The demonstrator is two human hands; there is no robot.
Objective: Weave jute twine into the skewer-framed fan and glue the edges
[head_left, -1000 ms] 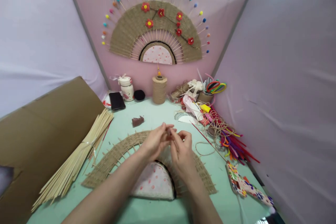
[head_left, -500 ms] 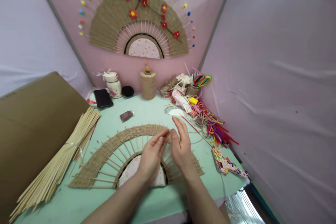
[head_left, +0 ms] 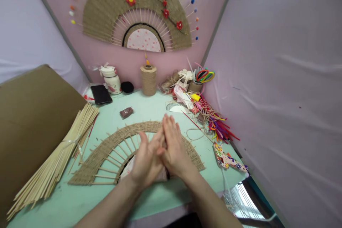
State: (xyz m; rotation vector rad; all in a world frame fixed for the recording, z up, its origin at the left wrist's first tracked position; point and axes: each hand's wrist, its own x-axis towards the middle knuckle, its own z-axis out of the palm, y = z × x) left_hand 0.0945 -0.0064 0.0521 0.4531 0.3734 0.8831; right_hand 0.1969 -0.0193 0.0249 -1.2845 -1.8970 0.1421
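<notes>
My left hand (head_left: 150, 157) and my right hand (head_left: 175, 148) meet palm to palm above the woven fan on the table. Their fingers are stretched out, with the left thumb standing apart. Whether anything small lies between the palms is hidden. Beneath them lies the half-round fan (head_left: 105, 155), a twine band woven over thin sticks, with a pale pink-patterned centre partly covered by my hands. Just beyond it rests a small brown packet (head_left: 126, 112).
A bundle of flat sticks (head_left: 56, 160) lies left beside a large brown board (head_left: 34, 114). A twine spool (head_left: 149, 81), a white bottle (head_left: 110, 80) and a black phone (head_left: 100, 94) stand or lie behind. Coloured pipe cleaners (head_left: 220, 126) and a flower-patterned glue gun (head_left: 227, 158) are right. A finished fan (head_left: 101, 14) hangs above.
My hands have come together from a slightly parted position, and the palms now press against each other. The view has tilted down a little.
</notes>
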